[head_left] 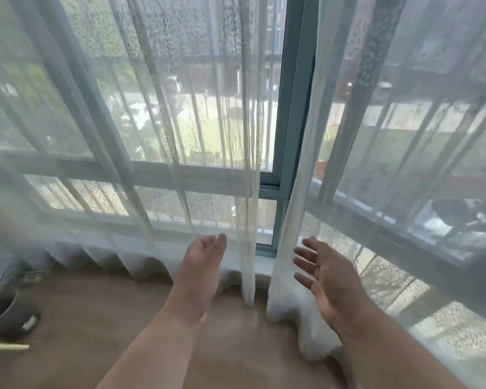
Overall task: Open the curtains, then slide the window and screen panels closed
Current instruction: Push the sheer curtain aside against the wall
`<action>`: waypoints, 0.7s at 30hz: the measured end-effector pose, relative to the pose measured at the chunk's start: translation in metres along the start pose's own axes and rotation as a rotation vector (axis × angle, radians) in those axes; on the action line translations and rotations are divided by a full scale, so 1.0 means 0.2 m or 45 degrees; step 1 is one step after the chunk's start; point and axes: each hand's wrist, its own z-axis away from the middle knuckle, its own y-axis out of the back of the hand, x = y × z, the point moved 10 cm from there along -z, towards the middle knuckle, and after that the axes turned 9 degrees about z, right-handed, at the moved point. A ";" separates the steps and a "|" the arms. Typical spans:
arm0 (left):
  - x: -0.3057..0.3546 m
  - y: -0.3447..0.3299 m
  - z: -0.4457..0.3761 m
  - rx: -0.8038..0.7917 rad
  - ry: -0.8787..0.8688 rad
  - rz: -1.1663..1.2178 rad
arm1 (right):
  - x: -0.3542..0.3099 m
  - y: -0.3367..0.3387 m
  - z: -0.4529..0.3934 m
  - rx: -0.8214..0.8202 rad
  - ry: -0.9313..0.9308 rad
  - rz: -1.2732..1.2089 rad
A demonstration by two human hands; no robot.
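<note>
- two sheer white curtains are seen hanging in front of a wide window, their hems reaching down to the wooden floor.
- the left curtain is thin and see-through, with a fine mottled weave and vertical folds; its inner edge hangs just left of the gap.
- the right curtain is of the same sheer fabric, and its inner edge is bunched into a thick fold that pools on the floor beside the right hand.
- a narrow gap is left between the two curtains, and through it a blue-grey window frame is seen bare, with an upright post and a lower crossbar.
- behind the fabric, glass panes, horizontal frame bars and thin vertical rails are made out; greenery and buildings outside are seen only dimly.
- the left hand is held out toward the left curtain's lower part, fingers straight and together, nothing grasped; whether the fingertips touch the fabric cannot be told.
- the right hand is held with palm up and fingers spread, released, just beside the right curtain's bunched edge.
- a pot is seen at the left edge on the floor.
- no writing, brand or label can be read anywhere.
</note>
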 end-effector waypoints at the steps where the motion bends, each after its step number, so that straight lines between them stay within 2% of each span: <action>1: 0.08 -0.01 -0.03 0.013 -0.022 -0.008 | -0.07 -0.04 -0.04 -0.021 0.020 0.005; 9: 0.52 -0.04 -0.46 0.071 -0.258 0.008 | -0.52 -0.47 -0.40 -0.127 0.157 0.057; 14: 0.70 -0.08 -0.79 0.015 -0.290 -0.132 | -0.73 -0.66 -0.63 -0.123 0.227 0.004; 21: 0.88 -0.07 -1.12 0.047 -0.317 -0.078 | -1.04 -0.83 -0.87 -0.133 0.453 0.089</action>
